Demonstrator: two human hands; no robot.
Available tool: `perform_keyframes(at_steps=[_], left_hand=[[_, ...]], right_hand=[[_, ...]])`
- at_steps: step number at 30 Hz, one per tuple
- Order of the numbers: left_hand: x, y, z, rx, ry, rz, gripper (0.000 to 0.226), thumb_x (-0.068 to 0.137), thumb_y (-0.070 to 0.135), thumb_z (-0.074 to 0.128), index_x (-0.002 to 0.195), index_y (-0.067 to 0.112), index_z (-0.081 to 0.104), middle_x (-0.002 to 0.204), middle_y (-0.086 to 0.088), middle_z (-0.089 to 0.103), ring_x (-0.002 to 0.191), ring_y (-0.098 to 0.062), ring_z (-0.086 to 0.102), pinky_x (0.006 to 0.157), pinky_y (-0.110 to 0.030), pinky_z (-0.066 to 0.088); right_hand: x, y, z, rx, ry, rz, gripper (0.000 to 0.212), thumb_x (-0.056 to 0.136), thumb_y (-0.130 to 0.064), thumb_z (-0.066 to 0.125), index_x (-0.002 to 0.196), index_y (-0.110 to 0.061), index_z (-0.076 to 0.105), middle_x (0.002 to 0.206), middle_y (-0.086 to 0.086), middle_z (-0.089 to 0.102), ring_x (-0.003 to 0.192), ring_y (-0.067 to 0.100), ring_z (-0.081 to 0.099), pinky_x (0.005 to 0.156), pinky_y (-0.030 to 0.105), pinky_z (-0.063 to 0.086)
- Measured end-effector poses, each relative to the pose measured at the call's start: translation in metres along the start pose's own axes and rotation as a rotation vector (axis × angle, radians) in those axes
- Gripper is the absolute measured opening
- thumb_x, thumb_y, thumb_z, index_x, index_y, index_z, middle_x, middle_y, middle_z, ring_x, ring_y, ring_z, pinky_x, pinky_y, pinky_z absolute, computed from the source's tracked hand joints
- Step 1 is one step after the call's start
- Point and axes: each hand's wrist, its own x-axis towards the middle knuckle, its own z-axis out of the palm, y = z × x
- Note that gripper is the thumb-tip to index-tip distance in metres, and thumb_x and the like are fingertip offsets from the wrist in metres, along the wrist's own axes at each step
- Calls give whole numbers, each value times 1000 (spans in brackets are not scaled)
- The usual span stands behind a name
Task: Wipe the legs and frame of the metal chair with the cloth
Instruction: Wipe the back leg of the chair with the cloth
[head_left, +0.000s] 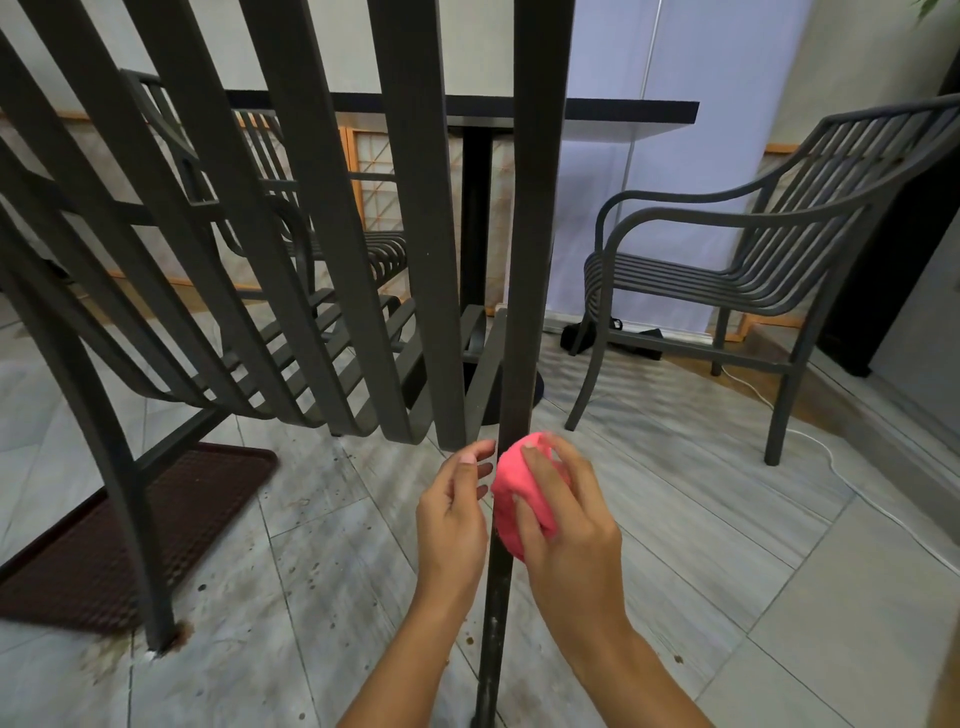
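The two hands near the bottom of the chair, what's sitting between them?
In the head view, the chair's dark metal leg runs upright between the left hand and the right hand, with the pink cloth pressed against the leg's right side.

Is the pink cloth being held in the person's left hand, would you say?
No, the right hand presses the pink cloth against the chair leg.

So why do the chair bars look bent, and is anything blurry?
Head view: the wide-angle lens bows the near chair's bars outward; the hands, left and right on the pink cloth, and the mat look slightly smeared; lighting is soft, no glare.
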Motion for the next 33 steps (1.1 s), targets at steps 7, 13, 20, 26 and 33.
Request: perform_keyframes(at_steps=[7, 13, 20, 26, 33], left_hand=[[2, -5, -2, -10, 12, -23, 33, 101, 24, 36, 101, 25, 70, 92, 7, 72, 90, -6, 66, 72, -16, 52], [1, -3, -1, -24, 5, -19, 33, 100, 25, 36, 95, 27, 69, 85, 11, 72, 83, -2, 67, 65, -9, 49], [1, -5, 0, -15, 2, -6, 34, 100, 22, 35, 101, 22, 69, 90, 14, 71, 87, 0, 66, 68, -10, 49], [1, -4, -1, -24, 9, -16, 33, 100, 22, 38, 95, 29, 69, 92, 17, 70, 91, 2, 64, 68, -10, 49], [-2, 1, 0, -28, 13, -8, 32, 100, 22, 37, 94, 32, 67, 89, 26, 69, 88, 7, 63, 65, -6, 47]], right_hand=[[7, -4, 26, -85, 12, 4, 44, 80, -7, 69, 122, -5, 58, 125, 19, 53, 110, 32, 56, 84, 35, 53], [3, 1, 35, -159, 16, 4, 43, 77, -12, 71, 118, -4, 60, 115, 17, 57, 96, 26, 60, 73, 22, 48], [-7, 11, 41, -196, -8, -11, 46, 76, -14, 71, 120, -3, 60, 115, 19, 58, 101, 29, 60, 76, 27, 53], [-15, 17, 45, -200, -43, -12, 48, 73, -12, 76, 118, -2, 61, 114, 20, 58, 98, 30, 60, 70, 32, 58], [-26, 21, 48, -130, -84, -8, 59, 72, -9, 79, 124, -11, 50, 116, 18, 56, 94, 27, 61, 64, 31, 59]])
